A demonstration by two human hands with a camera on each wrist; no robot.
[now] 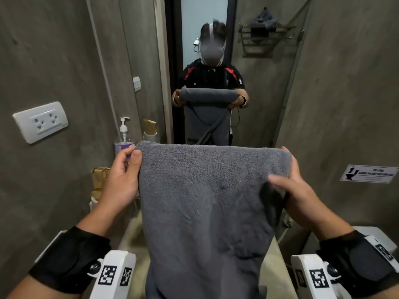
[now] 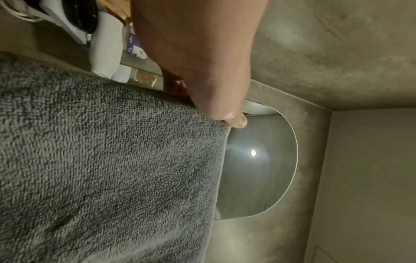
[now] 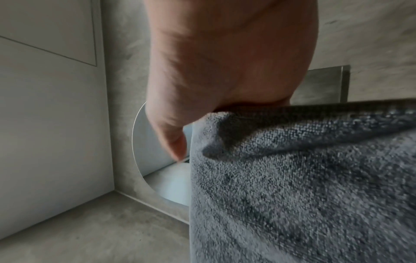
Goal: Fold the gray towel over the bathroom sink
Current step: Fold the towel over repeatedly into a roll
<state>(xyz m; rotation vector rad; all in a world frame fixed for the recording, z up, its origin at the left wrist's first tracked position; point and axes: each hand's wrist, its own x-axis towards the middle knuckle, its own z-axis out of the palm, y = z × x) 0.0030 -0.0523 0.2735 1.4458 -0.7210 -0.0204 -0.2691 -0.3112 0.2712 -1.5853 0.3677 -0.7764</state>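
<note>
The gray towel (image 1: pixel 205 203) hangs lengthwise in front of me, held up by its top edge above the pale sink (image 1: pixel 135 229). My left hand (image 1: pixel 127 167) pinches the top left corner between thumb and fingers. My right hand (image 1: pixel 291 175) grips the top right corner, thumb lying across the near face. In the left wrist view the towel (image 2: pixel 108 160) fills the lower left and my left hand (image 2: pixel 225 113) clamps its edge. In the right wrist view my right hand (image 3: pixel 202 110) holds the towel (image 3: pixel 303 186) at its corner. The towel's lower part hides most of the sink.
A mirror (image 1: pixel 205 67) ahead reflects me with the towel. A pump soap bottle (image 1: pixel 123 134) and a brown paper bag (image 1: pixel 99 180) stand at the sink's left. A wall socket (image 1: pixel 41 121) is on the left wall, a sign (image 1: pixel 369 173) on the right.
</note>
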